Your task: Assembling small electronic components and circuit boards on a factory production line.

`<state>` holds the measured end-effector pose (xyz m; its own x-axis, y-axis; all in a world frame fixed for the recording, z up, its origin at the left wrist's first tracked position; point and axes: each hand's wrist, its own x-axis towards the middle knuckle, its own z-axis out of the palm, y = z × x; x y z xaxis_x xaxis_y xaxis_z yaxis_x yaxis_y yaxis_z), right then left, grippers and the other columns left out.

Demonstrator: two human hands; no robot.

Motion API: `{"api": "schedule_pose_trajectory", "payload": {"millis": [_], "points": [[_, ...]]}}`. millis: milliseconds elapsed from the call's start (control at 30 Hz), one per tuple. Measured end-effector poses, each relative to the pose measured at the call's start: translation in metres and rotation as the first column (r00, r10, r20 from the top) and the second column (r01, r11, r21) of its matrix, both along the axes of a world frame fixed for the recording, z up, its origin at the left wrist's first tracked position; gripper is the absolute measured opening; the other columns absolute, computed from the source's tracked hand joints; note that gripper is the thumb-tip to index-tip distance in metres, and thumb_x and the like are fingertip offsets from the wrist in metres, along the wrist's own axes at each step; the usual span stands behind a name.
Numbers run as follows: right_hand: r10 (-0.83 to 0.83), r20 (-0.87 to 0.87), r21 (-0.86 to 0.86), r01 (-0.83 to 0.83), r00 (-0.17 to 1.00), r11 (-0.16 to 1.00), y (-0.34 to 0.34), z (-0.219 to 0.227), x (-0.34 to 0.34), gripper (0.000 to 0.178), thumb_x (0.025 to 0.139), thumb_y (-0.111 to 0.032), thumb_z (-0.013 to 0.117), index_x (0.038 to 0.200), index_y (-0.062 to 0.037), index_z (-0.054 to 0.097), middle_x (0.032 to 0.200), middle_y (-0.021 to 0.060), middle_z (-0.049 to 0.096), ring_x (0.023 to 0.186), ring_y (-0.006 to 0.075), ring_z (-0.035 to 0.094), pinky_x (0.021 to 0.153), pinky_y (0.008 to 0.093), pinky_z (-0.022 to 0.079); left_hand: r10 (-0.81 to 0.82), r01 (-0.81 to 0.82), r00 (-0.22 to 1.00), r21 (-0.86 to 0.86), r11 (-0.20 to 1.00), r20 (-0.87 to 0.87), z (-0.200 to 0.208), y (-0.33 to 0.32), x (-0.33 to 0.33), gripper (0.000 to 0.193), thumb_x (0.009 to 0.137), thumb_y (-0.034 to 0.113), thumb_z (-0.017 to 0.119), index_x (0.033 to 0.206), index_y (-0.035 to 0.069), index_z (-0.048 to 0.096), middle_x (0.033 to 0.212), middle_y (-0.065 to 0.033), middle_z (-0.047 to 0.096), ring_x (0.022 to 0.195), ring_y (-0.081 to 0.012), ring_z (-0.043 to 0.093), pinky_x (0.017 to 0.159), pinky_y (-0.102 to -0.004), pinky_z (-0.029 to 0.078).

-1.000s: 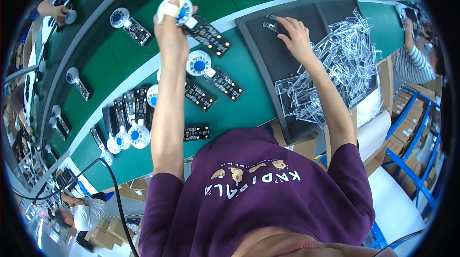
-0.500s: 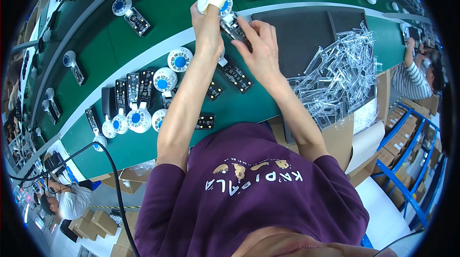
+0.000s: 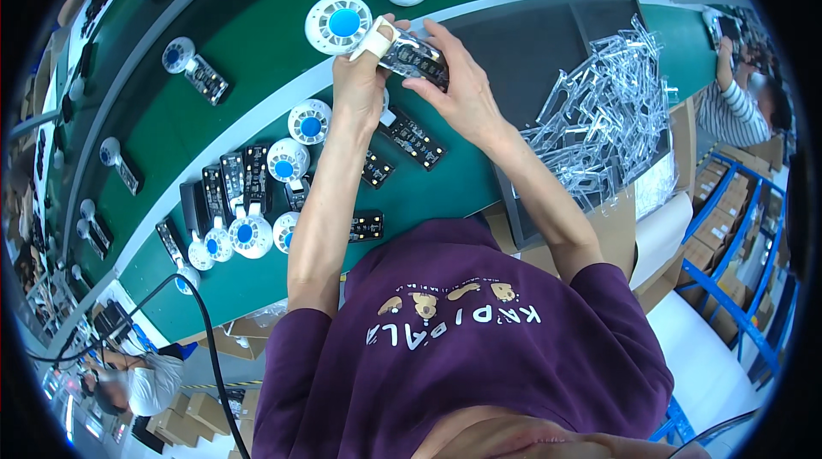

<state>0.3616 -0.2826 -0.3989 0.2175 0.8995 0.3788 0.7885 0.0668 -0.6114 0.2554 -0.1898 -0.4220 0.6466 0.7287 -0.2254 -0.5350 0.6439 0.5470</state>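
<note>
Where the green workbench curves across the upper half of the frame, a dark tray at the upper right holds a tangled heap of clear plastic frames, too many to count. Left of centre lies a cluster of about five white round fans with blue hubs and several black circuit boards. Four more fan-and-board sets sit apart along the upper left edge. At top centre, both hands meet on one fan unit: a white round grille with a blue centre, joined to a black board. The left hand grips it from below, fingers curled around it. The right hand pinches the board end between thumb and fingertips.
</note>
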Motion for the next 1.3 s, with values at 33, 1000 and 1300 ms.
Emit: {"api": "schedule_pose_trajectory", "payload": {"millis": [33, 1000, 1300], "points": [[-0.156, -0.269, -0.016, 0.158, 0.95, 0.987, 0.0, -0.005, -0.002, 0.035, 0.083, -0.021, 0.059, 0.111, -0.0004, 0.054, 0.1, 0.013, 0.056, 0.085, 0.0208, 0.056, 0.072, 0.0326, 0.047, 0.034, -0.026, 0.994, 0.068, 0.997, -0.108, 0.003, -0.002, 0.001, 0.038, 0.08, 0.014, 0.065, 0.11, -0.002, 0.049, 0.107, -0.0133, 0.056, 0.093, -0.0175, 0.056, 0.079, -0.0304, 0.046], [-0.535, 0.709, -0.238, 0.87, 0.459, 0.431, -0.128, -0.041, 0.119, 0.047, 0.073, -0.039, 0.068, 0.093, -0.001, 0.049, 0.087, 0.0148, 0.057, 0.082, 0.0313, 0.058, 0.07, 0.0374, 0.045, 0.317, 0.656, 0.016, 0.249, 0.713, -0.948, -0.086, 0.114, 0.013, 0.073, 0.066, 0.05, 0.067, 0.11, -0.005, 0.049, 0.094, -0.0252, 0.06, 0.09, -0.035, 0.06, 0.08, -0.0415, 0.046], [-0.626, -0.014, -0.174, 0.615, 0.78, 0.769, -0.103, -0.028, 0.12, 0.053, 0.075, -0.017, 0.067, 0.122, -0.0015, 0.047, 0.099, 0.0118, 0.05, 0.088, 0.021, 0.051, 0.077, 0.0325, 0.043, 0.622, 0.227, 0.426, 0.743, 0.629, -0.657, -0.06, 0.07, 0.038, 0.064, 0.062, 0.033, 0.077, 0.11, 0.001, 0.048, 0.096, -0.0163, 0.058, 0.087, -0.0242, 0.059, 0.074, -0.0323, 0.047]]}}
